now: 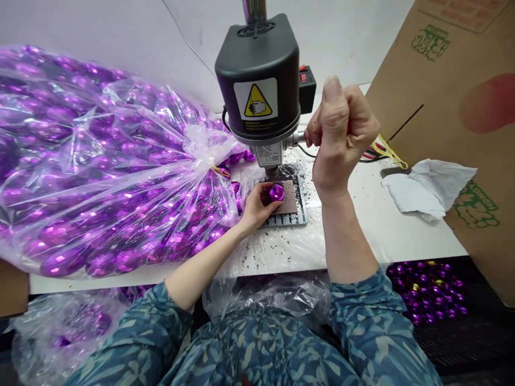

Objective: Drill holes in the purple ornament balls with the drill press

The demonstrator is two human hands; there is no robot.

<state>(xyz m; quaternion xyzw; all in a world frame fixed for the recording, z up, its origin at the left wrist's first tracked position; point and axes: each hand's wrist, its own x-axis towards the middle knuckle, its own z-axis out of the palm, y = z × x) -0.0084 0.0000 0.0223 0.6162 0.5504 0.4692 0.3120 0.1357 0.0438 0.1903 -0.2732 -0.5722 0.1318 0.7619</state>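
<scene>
Thumb and fingers of my left hand (259, 205) pinch a shiny purple faceted disc-shaped piece (277, 192) from its left side. It rests on a small flat board (290, 199) on the metal base plate (302, 214) of a bench drill press (257, 80). The press's lower end hangs just above and behind the piece. My right hand (341, 128) is raised in a fist around the press's feed handle (298, 138) on its right side. Most of the handle's grip is hidden by my fingers, with a bit of red showing.
A large clear bag (120, 177) of purple shiny pieces fills the left side. Dark shavings surround the base. At right are crumpled white paper (428, 187), a yellow-handled tool (390, 153) and a tall cardboard box (454, 80). Purple pieces (428, 292) lie below the table's right edge.
</scene>
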